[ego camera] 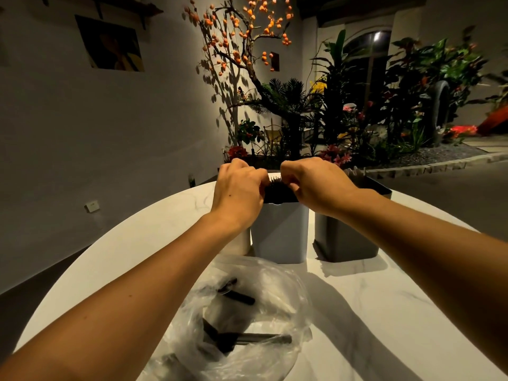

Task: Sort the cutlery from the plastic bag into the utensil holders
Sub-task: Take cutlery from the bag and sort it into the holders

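Forks (pixel 275 177) stand tines-up between your curled left hand (pixel 238 189) and right hand (pixel 313 182), pinched over the grey holder (pixel 280 235).

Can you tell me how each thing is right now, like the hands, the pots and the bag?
left hand: fingers curled over the pale holder's top
right hand: fingers curled at the cutlery in the same holder
pale holder: upright, dark cutlery inside
dark holder: upright, contents hidden
plastic bag: lying open, cutlery left inside
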{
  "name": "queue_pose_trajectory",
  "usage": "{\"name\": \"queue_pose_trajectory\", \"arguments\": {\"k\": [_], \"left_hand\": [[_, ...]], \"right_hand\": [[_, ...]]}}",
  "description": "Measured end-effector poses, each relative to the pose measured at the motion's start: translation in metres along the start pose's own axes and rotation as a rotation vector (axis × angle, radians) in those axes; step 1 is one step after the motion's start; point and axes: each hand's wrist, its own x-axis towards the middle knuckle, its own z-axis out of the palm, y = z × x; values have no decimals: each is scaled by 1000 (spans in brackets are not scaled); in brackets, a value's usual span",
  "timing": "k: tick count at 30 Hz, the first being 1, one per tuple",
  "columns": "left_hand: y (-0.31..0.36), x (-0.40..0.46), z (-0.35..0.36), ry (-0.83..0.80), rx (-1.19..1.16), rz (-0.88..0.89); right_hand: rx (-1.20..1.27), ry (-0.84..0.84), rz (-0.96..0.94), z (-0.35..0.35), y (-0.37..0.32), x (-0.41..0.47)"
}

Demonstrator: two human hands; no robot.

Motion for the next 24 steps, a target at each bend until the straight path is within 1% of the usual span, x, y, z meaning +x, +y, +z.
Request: {"name": "queue_pose_trajectory", "arguments": {"k": [2, 5, 8, 9, 11, 13, 18, 20, 24], "left_hand": [[-2, 2, 5, -37, 42, 15], [-7, 8, 9, -120, 71, 33], [-9, 14, 5, -276, 23, 27], [-9, 14, 2, -300, -13, 27], [-7, 13, -7, -259, -121, -6], [-8, 11, -14, -207, -237, -89], [-13, -1, -36, -111, -358, -203], [-14, -10, -47, -67, -418, -230], [-14, -37, -62, -41, -540, -259]], "right_hand": [[13, 5, 22, -2, 2, 1], [26, -76, 57, -8, 2, 2], [59, -138, 76, -15, 2, 0], [63, -140, 82, -17, 2, 0], [80, -111, 113, -21, 4, -3], [115, -76, 144, -26, 5, -5], [202, -90, 185, -42, -4, -13], [252, -107, 173, -46, -15, -17], [345, -151, 112, -45, -46, -29]]}}
